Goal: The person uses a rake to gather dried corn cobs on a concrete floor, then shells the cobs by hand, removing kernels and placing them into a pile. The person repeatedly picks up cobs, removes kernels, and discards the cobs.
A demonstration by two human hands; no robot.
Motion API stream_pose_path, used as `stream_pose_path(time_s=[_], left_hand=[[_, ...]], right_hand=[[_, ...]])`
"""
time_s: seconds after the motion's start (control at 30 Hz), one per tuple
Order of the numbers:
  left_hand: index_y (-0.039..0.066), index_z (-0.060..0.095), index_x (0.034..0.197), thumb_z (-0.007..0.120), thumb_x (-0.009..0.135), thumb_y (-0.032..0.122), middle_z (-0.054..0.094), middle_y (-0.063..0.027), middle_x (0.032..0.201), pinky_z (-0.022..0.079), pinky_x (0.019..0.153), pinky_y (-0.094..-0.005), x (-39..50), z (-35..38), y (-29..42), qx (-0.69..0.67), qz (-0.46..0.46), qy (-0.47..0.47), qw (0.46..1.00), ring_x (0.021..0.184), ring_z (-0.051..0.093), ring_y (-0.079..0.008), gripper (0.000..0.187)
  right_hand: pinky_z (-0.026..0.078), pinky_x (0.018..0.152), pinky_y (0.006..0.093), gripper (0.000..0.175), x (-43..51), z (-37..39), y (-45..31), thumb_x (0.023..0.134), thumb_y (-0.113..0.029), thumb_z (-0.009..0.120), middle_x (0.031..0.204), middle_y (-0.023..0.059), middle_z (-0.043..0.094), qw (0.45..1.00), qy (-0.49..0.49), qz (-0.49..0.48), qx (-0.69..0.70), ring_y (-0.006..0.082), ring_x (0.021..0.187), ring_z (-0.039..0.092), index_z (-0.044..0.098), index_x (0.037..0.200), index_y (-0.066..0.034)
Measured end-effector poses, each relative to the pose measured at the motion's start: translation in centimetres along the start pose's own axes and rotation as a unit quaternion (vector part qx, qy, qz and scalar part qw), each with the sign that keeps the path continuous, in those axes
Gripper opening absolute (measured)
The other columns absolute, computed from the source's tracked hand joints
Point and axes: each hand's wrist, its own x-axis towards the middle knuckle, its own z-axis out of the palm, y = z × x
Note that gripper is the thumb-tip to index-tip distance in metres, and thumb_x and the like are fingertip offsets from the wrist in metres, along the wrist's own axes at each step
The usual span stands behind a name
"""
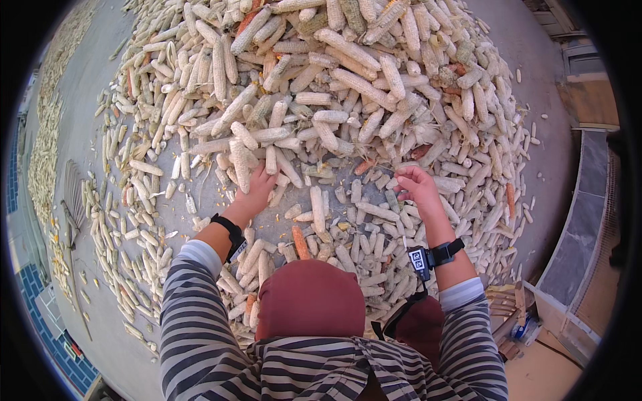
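Observation:
A large heap of dry corncobs (351, 85), mostly pale with a few reddish ones, rises before me. My left hand (257, 188) reaches in at the heap's lower edge, its fingertips against a pale corncob (271, 159); whether it grips that cob cannot be told. Another pale cob (239, 165) lies just left of the fingers. My right hand (417, 188) is over the heap's near right side, fingers curled loosely and apart, with no cob seen in it. A reddish cob (364, 166) lies to its left. Between the hands, shorter cobs lie scattered on grey ground.
Many smaller cobs (346, 255) surround my knees, with an orange one (300, 242) near my left knee. A rake (74, 200) lies on the ground at the left, beyond which stretches another strip of cobs (42, 150). A low tiled wall (577, 225) stands at the right.

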Motion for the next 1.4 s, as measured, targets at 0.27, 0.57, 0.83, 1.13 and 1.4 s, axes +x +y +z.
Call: stream_pose_path(time_s=[0.27, 0.57, 0.83, 1.13, 1.4], left_hand=[[0.009, 0.067, 0.096, 0.058, 0.08, 0.022, 0.066, -0.0117, 0.095, 0.053, 0.073, -0.0425, -6.7, -2.1, -1.6, -0.078, -0.164, -0.311, 0.933, 0.086, 0.065, -0.0305, 0.022], [0.013, 0.064, 0.101, 0.057, 0.076, 0.01, 0.061, -0.0052, 0.088, 0.052, 0.073, -0.0376, 10.2, -1.4, 7.6, -0.147, 0.166, 0.071, 0.972, 0.089, 0.061, -0.0253, 0.026], [0.013, 0.064, 0.096, 0.056, 0.077, 0.01, 0.065, -0.0084, 0.086, 0.053, 0.067, -0.0386, 13.2, 2.0, 9.9, -0.118, 0.108, -0.093, 0.983, 0.081, 0.064, -0.0279, 0.022], [0.002, 0.059, 0.115, 0.058, 0.091, 0.016, 0.063, -0.0033, 0.083, 0.055, 0.072, -0.0297, 1.2, 0.3, 4.4, -0.858, -0.167, -0.236, 0.426, 0.077, 0.064, -0.0115, 0.027], [0.001, 0.054, 0.117, 0.055, 0.092, 0.01, 0.063, -0.006, 0.096, 0.056, 0.077, -0.0295, -2.2, -5.9, 2.1, -0.953, -0.16, -0.058, 0.252, 0.082, 0.063, -0.0123, 0.027]], right_hand=[[0.049, 0.059, 0.0275, 0.029, -0.4, -2.9, 6.3, 0.079, -0.013, 0.066, 0.088, 0.0052, 0.064, 0.955, -0.051, 0.071, -0.285, 0.0124, 0.072, 0.061, 0.061, 0.106, -0.0023], [0.048, 0.057, 0.0263, 0.024, -2.2, -1.4, 8.6, 0.082, -0.016, 0.064, 0.084, 0.0035, 0.064, 0.966, -0.028, 0.117, -0.227, 0.0116, 0.072, 0.062, 0.062, 0.103, -0.0033], [0.048, 0.059, 0.0264, 0.023, -2.4, 1.7, 9.5, 0.083, -0.015, 0.062, 0.084, 0.0045, 0.064, 0.97, -0.044, 0.114, -0.21, 0.0121, 0.072, 0.062, 0.062, 0.102, -0.0014], [0.048, 0.061, 0.0264, 0.021, -0.6, 4.1, 6.1, 0.086, -0.013, 0.059, 0.087, 0.0045, 0.065, 0.983, -0.057, 0.05, -0.167, 0.0133, 0.077, 0.064, 0.062, 0.103, -0.0025], [0.047, 0.079, 0.0335, 0.032, 7.2, 7.6, -7.9, 0.079, -0.004, 0.057, 0.108, 0.0053, 0.063, 0.697, 0.053, -0.389, -0.601, 0.0226, 0.096, 0.06, 0.059, 0.112, -0.0057]])
